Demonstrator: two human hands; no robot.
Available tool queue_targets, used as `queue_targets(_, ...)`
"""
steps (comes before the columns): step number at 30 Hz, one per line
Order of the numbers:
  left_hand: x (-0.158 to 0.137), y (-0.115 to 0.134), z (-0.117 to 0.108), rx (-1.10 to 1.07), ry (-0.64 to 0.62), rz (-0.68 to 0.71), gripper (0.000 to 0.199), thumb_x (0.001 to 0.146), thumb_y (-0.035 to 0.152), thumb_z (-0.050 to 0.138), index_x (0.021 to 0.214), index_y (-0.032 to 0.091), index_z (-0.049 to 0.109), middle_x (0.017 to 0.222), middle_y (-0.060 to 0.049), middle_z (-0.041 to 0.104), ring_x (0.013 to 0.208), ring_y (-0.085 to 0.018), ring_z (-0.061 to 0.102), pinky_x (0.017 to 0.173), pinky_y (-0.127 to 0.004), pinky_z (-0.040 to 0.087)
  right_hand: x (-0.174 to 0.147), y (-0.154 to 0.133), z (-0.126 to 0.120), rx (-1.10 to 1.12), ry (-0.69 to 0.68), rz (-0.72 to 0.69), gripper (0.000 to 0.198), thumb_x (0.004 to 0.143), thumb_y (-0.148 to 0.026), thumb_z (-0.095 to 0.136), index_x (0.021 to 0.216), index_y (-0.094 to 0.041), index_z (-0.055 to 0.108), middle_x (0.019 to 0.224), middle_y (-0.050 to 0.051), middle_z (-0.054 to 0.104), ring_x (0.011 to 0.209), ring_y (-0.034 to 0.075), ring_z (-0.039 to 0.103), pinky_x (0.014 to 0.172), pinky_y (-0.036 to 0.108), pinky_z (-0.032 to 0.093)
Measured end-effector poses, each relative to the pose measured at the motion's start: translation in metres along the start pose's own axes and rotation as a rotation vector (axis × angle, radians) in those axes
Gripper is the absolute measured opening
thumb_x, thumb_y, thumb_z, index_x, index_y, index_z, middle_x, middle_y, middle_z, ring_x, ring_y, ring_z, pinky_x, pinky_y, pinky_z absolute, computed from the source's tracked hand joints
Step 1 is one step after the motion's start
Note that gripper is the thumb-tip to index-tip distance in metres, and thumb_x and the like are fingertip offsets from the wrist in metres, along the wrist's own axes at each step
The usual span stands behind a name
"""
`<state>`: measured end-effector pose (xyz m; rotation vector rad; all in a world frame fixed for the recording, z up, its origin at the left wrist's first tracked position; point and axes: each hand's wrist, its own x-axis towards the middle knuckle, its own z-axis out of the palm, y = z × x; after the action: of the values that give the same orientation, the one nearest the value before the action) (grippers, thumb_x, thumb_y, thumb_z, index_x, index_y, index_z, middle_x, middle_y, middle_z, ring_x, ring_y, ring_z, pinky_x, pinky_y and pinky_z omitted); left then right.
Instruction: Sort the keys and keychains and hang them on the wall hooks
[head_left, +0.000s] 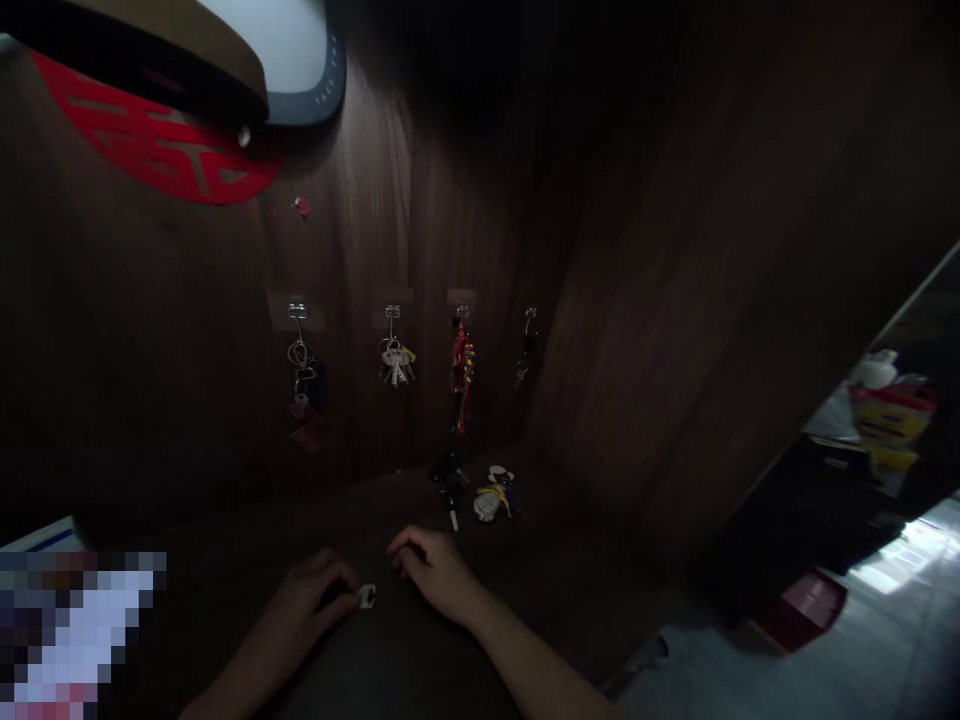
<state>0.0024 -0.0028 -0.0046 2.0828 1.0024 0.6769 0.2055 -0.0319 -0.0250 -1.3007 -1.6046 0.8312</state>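
Low over the dark wooden shelf [420, 660], my left hand [311, 598] pinches a small silvery key-like piece [367, 596] with a dark hole in it. Its exact kind is hard to tell in the dim light. To the right, my right hand [439, 575] has its fingers curled together, the tips turned toward the left hand. Whatever those fingers hold, if anything, is hidden. Just beyond the right hand lie dark keys [451, 500] and a round silvery keychain [487, 505] with a yellow strap.
Along the back panel, keys hang from several hooks: a bunch with a dark red tag [305, 425], silver keys [397, 365], a colourful beaded cord [463, 375] and a small key [522, 373]. A cap [304, 75] and a red paper cutout [172, 165] are upper left.
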Motion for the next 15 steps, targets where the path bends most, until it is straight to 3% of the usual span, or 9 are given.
queue_targets(4, -0.001, 0.003, 0.004, 0.004, 0.075, -0.025, 0.009, 0.073, 0.031, 0.062, 0.067, 0.025, 0.064, 0.075, 0.000, 0.067, 0.077, -0.022, 0.061, 0.075, -0.028, 0.042, -0.002, -0.009, -0.004, -0.148, 0.019, -0.114, 0.023, 0.080, -0.009, 0.048, 0.082, -0.023, 0.066, 0.084, 0.001, 0.063, 0.081, 0.015, 0.059, 0.073, 0.026, 0.043)
queue_targets(8, -0.001, 0.007, 0.007, -0.006, 0.115, -0.043, 0.010, 0.075, 0.032, 0.060, 0.069, 0.025, 0.063, 0.075, 0.000, 0.067, 0.077, -0.022, 0.061, 0.074, -0.027, 0.042, -0.003, -0.012, -0.004, -0.200, -0.004, -0.108, 0.022, 0.078, -0.012, 0.054, 0.091, -0.025, 0.065, 0.092, 0.002, 0.062, 0.088, 0.018, 0.058, 0.076, 0.027, 0.043)
queue_targets(15, 0.000, 0.019, 0.015, -0.166, 0.228, -0.153, 0.014, 0.074, 0.037, 0.059, 0.079, 0.025, 0.061, 0.074, 0.003, 0.067, 0.075, -0.019, 0.064, 0.070, -0.023, 0.045, -0.003, -0.009, -0.002, -0.130, -0.084, -0.077, 0.037, 0.073, -0.013, 0.060, 0.107, -0.028, 0.059, 0.091, -0.001, 0.066, 0.083, 0.017, 0.061, 0.076, 0.027, 0.045)
